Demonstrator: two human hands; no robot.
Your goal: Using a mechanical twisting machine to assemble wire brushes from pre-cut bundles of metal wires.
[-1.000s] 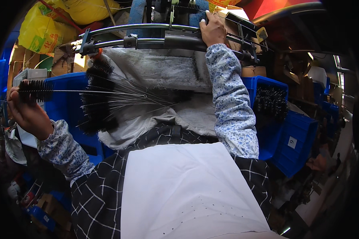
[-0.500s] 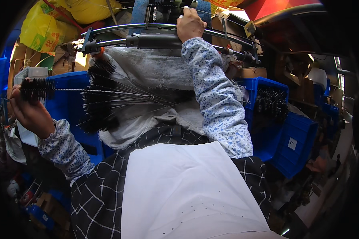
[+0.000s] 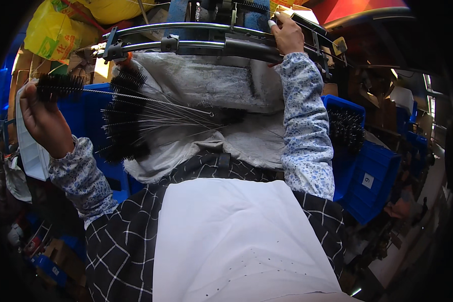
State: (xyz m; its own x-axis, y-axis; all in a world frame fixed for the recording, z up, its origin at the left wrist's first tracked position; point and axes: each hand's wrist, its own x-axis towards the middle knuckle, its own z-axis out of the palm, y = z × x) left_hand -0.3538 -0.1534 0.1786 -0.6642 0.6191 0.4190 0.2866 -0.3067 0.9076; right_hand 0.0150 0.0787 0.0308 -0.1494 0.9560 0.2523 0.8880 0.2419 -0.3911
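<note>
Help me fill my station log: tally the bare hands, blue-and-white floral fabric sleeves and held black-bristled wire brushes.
Bare left hand and bare right hand: 2
Blue-and-white floral fabric sleeves: 2
Held black-bristled wire brush: 1
Total: 5

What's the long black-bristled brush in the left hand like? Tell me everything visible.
The long, black-bristled brush has a cylindrical head and a thin, silvery metal shaft ending in a small loop. The bare left hand grips its outer bristles. It slants slightly down rightward, over similar black brushes; contact there is unclear.
</note>
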